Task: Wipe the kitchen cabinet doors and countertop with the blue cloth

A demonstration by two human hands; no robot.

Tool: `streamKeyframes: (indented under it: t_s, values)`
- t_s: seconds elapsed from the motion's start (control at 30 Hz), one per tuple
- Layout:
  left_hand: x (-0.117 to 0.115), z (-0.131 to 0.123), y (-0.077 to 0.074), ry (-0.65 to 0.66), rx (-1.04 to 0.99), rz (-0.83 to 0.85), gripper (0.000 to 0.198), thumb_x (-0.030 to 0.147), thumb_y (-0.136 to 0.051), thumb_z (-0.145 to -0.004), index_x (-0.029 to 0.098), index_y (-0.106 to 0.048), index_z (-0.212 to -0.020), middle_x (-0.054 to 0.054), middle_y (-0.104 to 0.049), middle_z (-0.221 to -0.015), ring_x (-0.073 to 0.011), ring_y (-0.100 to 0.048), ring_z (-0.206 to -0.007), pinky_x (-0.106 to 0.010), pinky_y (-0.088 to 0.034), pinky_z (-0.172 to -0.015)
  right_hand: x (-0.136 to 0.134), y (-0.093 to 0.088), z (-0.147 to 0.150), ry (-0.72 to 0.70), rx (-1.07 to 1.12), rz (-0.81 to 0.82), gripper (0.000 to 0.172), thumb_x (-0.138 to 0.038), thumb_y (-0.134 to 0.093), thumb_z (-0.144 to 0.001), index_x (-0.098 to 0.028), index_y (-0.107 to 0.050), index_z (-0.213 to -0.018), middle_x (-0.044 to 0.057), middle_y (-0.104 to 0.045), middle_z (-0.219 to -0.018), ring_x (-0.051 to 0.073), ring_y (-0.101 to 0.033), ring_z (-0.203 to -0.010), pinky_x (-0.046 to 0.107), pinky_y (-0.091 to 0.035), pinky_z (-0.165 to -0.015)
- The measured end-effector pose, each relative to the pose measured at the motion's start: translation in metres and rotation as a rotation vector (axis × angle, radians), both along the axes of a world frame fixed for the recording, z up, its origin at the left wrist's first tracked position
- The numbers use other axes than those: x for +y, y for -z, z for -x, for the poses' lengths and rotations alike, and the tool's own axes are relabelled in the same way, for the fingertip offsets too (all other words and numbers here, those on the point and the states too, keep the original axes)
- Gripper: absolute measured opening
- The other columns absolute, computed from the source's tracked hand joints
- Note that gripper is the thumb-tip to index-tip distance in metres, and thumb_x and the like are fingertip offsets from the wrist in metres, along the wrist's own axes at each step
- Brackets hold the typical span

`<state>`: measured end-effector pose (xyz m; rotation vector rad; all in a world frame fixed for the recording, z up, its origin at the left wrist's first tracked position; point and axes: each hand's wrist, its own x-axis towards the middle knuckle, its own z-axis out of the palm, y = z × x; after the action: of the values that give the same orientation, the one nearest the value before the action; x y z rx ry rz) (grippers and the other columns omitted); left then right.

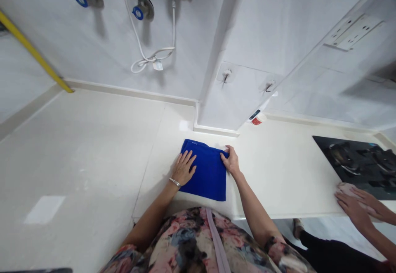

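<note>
Pinning a blue towel (206, 169) to the white counter (93, 141) under a spread, flat left hand (184, 167), keeping it from sliding; curling the right hand (230, 160) over its edge, any pinch unclear; beyond, a co-worker's hands (355, 209) pressing a pale cloth (348, 189) beside the hob (349, 153).

The towel (206, 169) was napped blue cloth, matt against the smooth, pale counter (272, 182) beneath it. Right of the towel, the hob (349, 161) was glossy black glass; left of it, the bangle (175, 181) was shiny metal.
</note>
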<state>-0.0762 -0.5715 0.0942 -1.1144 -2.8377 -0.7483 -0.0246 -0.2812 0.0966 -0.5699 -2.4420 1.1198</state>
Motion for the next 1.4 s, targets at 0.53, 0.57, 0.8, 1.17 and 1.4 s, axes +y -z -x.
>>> streamKeyframes:
  t_s: [0.53,0.57,0.8,1.17,1.4]
  values:
    - [0.019,0.053,-0.011,-0.155,-0.029,-0.047,0.051,0.042,-0.044,-0.103,0.027,-0.059,-0.15,-0.007,-0.052,-0.161,-0.0314,-0.063,-0.123,-0.049,-0.055,-0.105,0.009,0.016,-0.009,-0.035,-0.081,-0.141,0.036,-0.046,-0.067,-0.087,-0.021,-0.078,-0.11,0.008,-0.066,-0.104,0.02,-0.062,-0.083,0.04,-0.055,-0.088]
    - [0.022,0.056,-0.01,-0.17,-0.043,-0.045,0.051,0.042,-0.044,-0.102,0.028,-0.06,-0.149,-0.007,-0.052,-0.161,-0.0324,-0.062,-0.123,-0.05,-0.056,-0.104,0.007,0.015,-0.007,-0.047,-0.101,-0.174,0.035,-0.045,-0.068,-0.087,-0.021,-0.078,-0.112,0.009,-0.067,-0.107,0.022,-0.063,-0.088,0.041,-0.054,-0.091]
    - [0.031,0.065,-0.008,-0.272,-0.121,-0.032,0.05,0.041,-0.036,-0.105,0.028,-0.062,-0.146,-0.007,-0.055,-0.157,-0.0336,-0.061,-0.122,-0.053,-0.058,-0.098,-0.019,0.007,0.001,-0.115,-0.111,-0.182,0.016,-0.032,-0.069,-0.084,-0.021,-0.073,-0.096,0.01,-0.071,-0.108,0.028,-0.06,-0.105,0.044,-0.047,-0.097]
    - [0.032,0.062,-0.018,-0.329,-0.217,-0.01,0.046,0.036,-0.045,-0.104,0.03,-0.061,-0.147,-0.005,-0.053,-0.158,-0.0307,-0.056,-0.133,-0.05,-0.055,-0.107,0.006,-0.004,0.012,-0.087,-0.094,0.408,0.046,-0.064,-0.07,-0.068,-0.022,-0.06,-0.085,0.003,-0.068,-0.079,0.02,-0.061,-0.074,0.033,-0.051,-0.072]
    - [0.03,0.063,-0.016,-0.366,-0.232,-0.045,0.043,0.034,-0.052,-0.102,0.031,-0.063,-0.144,-0.009,-0.056,-0.148,-0.0265,-0.061,-0.126,-0.041,-0.056,-0.102,0.015,-0.011,0.011,-0.165,-0.112,0.597,0.058,-0.057,-0.081,-0.061,-0.022,-0.069,-0.105,0.003,-0.072,-0.09,0.02,-0.067,-0.084,0.034,-0.054,-0.078]
